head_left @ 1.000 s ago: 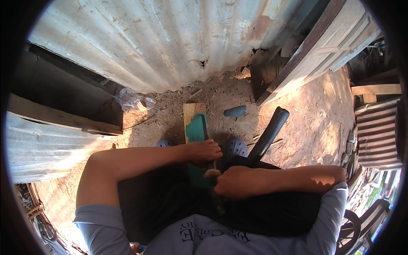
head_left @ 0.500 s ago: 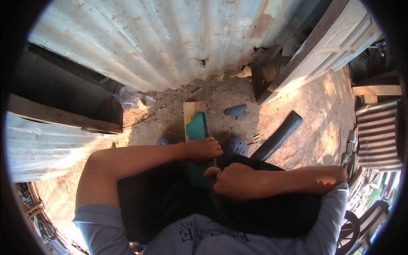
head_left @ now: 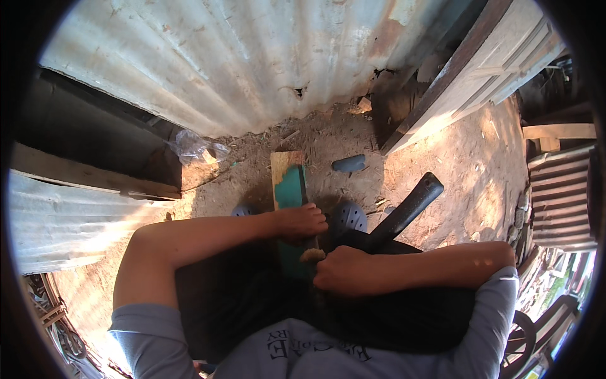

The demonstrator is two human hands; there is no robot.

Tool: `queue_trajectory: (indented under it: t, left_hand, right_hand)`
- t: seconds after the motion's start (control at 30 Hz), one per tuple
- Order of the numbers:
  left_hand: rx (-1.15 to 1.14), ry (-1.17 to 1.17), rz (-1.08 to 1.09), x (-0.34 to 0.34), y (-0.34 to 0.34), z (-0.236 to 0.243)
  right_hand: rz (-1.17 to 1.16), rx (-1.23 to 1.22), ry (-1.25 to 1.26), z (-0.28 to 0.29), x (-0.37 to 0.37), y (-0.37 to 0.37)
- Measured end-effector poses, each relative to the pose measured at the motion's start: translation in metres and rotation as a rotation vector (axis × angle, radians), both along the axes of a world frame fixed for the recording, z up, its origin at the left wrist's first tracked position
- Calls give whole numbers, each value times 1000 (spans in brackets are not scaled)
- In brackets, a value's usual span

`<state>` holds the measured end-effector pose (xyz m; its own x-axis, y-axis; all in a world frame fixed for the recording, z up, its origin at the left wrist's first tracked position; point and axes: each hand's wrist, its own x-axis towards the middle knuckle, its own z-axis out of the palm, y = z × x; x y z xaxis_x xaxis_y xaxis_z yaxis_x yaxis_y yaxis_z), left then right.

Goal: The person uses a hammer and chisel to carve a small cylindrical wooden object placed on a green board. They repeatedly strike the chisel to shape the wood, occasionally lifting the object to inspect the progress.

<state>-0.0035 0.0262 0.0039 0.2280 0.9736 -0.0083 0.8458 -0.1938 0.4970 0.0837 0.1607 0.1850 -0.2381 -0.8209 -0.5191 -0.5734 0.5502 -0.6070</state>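
A board [head_left: 288,186], bare wood at its far end and painted green below, stands between my knees. Along its right edge runs a long dark strip like a blade [head_left: 302,183]. My left hand [head_left: 303,221] is closed over this strip, against the board. Just nearer and to the right, my right hand [head_left: 344,270] is a fist around something with a pale, rough wooden end [head_left: 312,255], perhaps a handle; the rest is hidden. A long black handle-like piece [head_left: 407,211] with a hole at its tip sticks out past my right forearm, its near end hidden.
A corrugated metal sheet [head_left: 252,69] closes off the far side. A panelled door [head_left: 467,82] leans at the far right. On the dirt floor lie a blue-grey piece [head_left: 349,163] and a clear plastic bag [head_left: 196,147]. My clogs [head_left: 349,216] flank the board.
The black handle-like piece has shifted slightly left and nearer. My right hand and the pale wooden end have moved a little left. My left hand keeps its hold, nearly still.
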Motion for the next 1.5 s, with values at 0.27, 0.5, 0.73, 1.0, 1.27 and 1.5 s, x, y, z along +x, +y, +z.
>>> queue_trajectory:
  t: [0.27,0.5,0.73,1.0,1.27,1.5]
  left_hand:
    - [42,31,70,-6,-6,-17]
    - [61,-3,-15,4,1,-7]
    - [29,-36,-1,0,1,8]
    - [43,-41,-9,1,1,7]
    - [72,8,-19,-1,4,-4]
    - [69,32,-11,-5,0,0]
  right_hand:
    - [-45,-40,86,-12,-1,0]
    - [-29,-39,-90,-7,3,6]
    - [21,8,-7,5,-7,2]
    - [-100,-72,62,21,-3,4]
    - [-15,-145,139,11,3,2]
    - [-92,-136,126,7,-3,4]
